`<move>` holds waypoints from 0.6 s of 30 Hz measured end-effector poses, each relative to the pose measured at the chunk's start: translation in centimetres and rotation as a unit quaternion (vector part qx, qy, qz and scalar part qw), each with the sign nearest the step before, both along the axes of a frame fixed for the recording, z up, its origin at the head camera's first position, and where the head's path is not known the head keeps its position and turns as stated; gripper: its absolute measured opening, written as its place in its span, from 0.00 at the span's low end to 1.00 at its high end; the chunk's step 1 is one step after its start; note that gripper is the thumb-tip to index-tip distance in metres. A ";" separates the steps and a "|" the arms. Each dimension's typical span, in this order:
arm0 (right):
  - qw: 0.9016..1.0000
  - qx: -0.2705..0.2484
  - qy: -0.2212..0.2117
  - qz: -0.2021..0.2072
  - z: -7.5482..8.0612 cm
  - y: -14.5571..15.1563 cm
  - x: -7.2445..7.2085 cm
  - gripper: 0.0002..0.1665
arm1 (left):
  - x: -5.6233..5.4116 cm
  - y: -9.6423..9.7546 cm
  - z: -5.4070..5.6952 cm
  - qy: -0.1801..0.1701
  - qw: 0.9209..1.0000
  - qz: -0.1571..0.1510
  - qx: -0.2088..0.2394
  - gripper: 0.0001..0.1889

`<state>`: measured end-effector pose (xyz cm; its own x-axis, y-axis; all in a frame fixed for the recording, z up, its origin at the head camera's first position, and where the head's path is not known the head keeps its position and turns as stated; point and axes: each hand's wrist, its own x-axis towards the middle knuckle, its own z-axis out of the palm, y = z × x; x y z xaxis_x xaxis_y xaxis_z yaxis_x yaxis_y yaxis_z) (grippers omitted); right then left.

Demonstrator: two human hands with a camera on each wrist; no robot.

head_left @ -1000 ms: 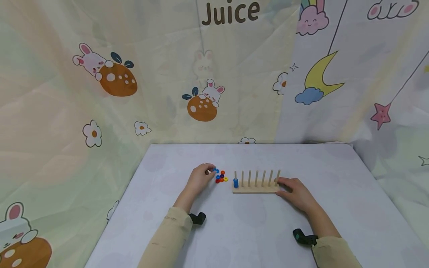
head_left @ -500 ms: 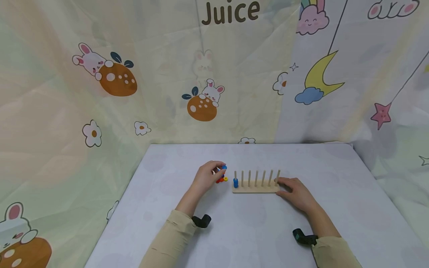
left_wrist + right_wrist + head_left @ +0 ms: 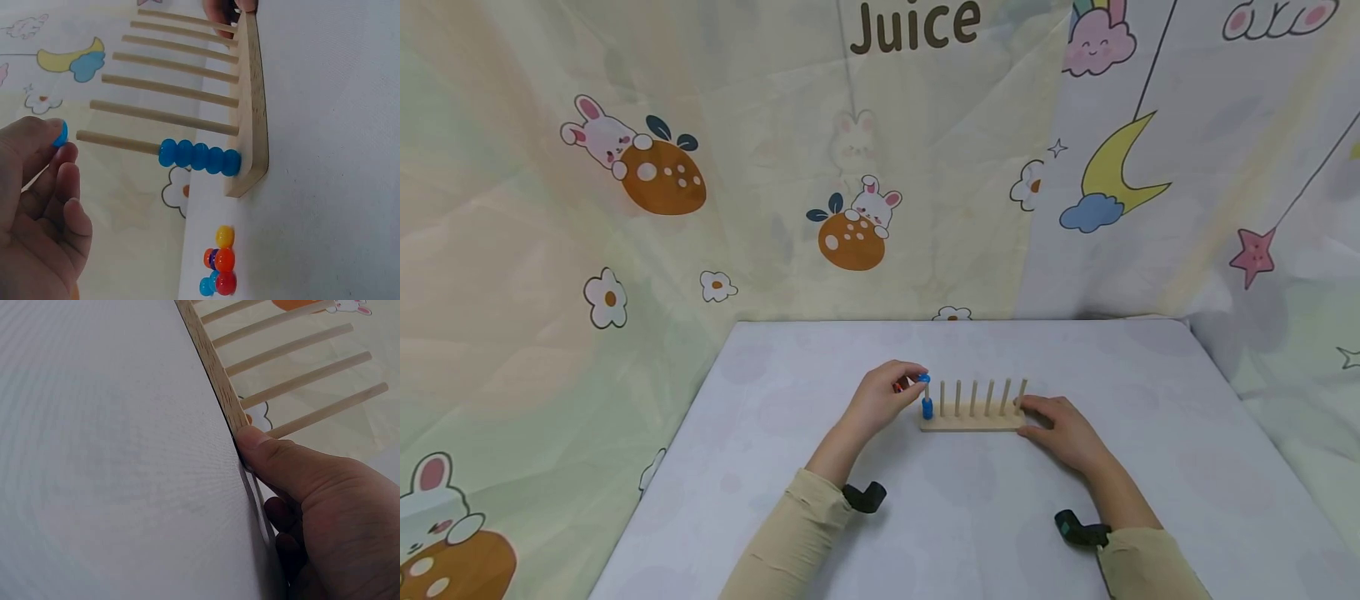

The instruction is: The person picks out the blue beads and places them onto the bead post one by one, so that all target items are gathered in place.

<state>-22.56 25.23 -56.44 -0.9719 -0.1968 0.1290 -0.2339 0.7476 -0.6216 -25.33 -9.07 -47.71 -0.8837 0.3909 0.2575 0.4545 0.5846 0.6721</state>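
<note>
A wooden peg rack stands on the table, with several upright pegs in a row. Several blue beads are stacked at the foot of its leftmost peg; the other pegs carry none. Between thumb and fingers my left hand pinches a single blue bead, just off that peg's tip in the left wrist view. My right hand holds the rack's right end, its thumb on the front edge of the base. The fingers behind the base are partly hidden.
A small cluster of loose beads in red, orange, yellow, blue and dark purple lies left of the rack, mostly behind my left hand in the head view. A white-covered table reaches back to a printed cloth backdrop.
My left hand has carried the blue bead rightward from the loose beads to the top of the leftmost peg. The right hand and the rack have stayed in place.
</note>
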 end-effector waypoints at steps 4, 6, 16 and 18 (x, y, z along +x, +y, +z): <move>1.000 -0.002 -0.001 -0.001 0.0 0.1 0.0 0.31 | 0.0 0.2 0.0 -0.003 1.000 -0.003 -0.013 0.15; 1.000 -0.003 -0.002 -0.001 0.1 0.1 0.0 0.30 | 0.0 0.2 0.0 -0.006 1.000 -0.001 -0.017 0.15; 1.000 0.000 -0.007 -0.002 -0.1 0.2 -0.2 0.31 | 0.0 0.5 -0.7 -0.003 1.000 0.006 -0.030 0.13; 1.000 -0.001 -0.007 -0.001 -0.1 0.2 -0.1 0.31 | 0.0 0.5 -1.0 -0.003 0.999 0.008 -0.034 0.13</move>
